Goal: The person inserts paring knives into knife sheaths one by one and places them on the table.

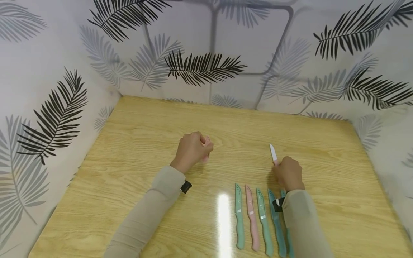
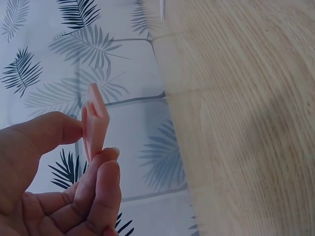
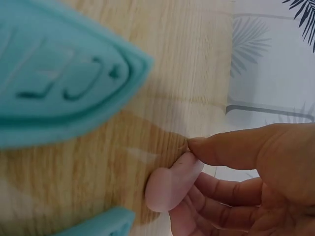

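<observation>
My left hand (image 1: pixel 191 150) pinches a pink knife sheath (image 2: pixel 97 128) between thumb and fingers, held above the table. In the left wrist view the sheath stands on edge, with nothing visible in it. Over to the right, my right hand (image 1: pixel 289 173) grips the pink handle of a small knife (image 1: pixel 273 153). Its bare white blade points away from me, toward the back of the table. The handle's rounded end (image 3: pixel 170 184) shows in the right wrist view, held between thumb and fingers, near the wood.
Several sheathed knives lie side by side in front: a green knife (image 1: pixel 238 215), a pink knife (image 1: pixel 252 218), another green knife (image 1: pixel 265 222) and a blue knife (image 1: pixel 278 229). My right forearm partly covers one more. Leaf-patterned cloth (image 1: pixel 193 32) rises behind the wooden table (image 1: pixel 135 129).
</observation>
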`<control>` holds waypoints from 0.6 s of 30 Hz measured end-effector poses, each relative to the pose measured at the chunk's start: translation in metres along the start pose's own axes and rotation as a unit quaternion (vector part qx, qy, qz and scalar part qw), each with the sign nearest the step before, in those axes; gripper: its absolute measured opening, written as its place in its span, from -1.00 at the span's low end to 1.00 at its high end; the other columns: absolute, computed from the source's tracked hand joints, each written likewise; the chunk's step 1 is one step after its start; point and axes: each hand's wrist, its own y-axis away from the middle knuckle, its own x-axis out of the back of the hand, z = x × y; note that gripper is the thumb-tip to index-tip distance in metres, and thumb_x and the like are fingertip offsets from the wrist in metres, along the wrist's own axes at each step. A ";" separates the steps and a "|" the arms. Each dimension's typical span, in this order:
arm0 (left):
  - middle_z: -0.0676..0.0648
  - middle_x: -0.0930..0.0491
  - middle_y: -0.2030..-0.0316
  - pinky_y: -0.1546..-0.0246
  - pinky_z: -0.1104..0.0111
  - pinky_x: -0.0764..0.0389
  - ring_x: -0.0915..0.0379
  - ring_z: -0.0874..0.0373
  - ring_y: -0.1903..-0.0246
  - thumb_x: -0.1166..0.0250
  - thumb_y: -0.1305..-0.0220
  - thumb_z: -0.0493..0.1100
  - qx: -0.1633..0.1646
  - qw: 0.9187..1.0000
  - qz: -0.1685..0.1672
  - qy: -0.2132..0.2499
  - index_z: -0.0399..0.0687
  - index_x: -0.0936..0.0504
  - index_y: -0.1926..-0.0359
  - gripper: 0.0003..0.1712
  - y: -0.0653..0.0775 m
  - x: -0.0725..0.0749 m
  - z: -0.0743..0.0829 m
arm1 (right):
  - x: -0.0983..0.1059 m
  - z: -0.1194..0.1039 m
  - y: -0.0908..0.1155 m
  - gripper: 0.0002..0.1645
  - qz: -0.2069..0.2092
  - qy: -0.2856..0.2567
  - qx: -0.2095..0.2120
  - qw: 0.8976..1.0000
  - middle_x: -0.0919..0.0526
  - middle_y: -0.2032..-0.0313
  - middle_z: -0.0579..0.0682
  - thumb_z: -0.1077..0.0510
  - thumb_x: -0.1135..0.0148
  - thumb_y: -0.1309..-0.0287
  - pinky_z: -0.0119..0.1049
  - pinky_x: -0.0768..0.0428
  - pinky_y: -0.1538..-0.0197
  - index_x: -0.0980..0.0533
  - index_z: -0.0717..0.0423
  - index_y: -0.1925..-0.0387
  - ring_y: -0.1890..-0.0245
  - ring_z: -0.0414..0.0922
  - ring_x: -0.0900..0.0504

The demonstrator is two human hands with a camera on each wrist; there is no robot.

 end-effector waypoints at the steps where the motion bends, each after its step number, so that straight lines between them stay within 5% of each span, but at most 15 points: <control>1: -0.01 -0.58 0.67 0.66 0.44 -0.45 -0.41 0.23 0.71 -0.22 -0.18 -0.10 0.000 1.000 0.001 -0.002 -0.26 -0.64 0.32 -0.73 0.000 0.000 0.000 | 0.001 0.000 0.000 -0.61 -0.004 0.000 -0.001 1.000 -0.57 0.55 0.23 0.11 -0.01 -0.28 -0.11 -0.49 0.44 -0.50 0.36 0.52 0.53 0.09 -0.51; 18: -0.17 -0.67 0.48 0.66 0.42 -0.47 -0.43 0.21 0.72 -0.22 -0.22 -0.10 -0.013 1.000 0.018 -0.017 -0.28 -0.64 0.31 -0.72 0.000 -0.003 -0.001 | -0.009 -0.008 0.005 -0.65 0.008 -0.047 0.005 0.999 -0.57 0.70 0.08 0.15 -0.16 -0.19 -0.15 -0.49 0.43 -0.56 0.39 0.53 0.62 -0.02 -0.51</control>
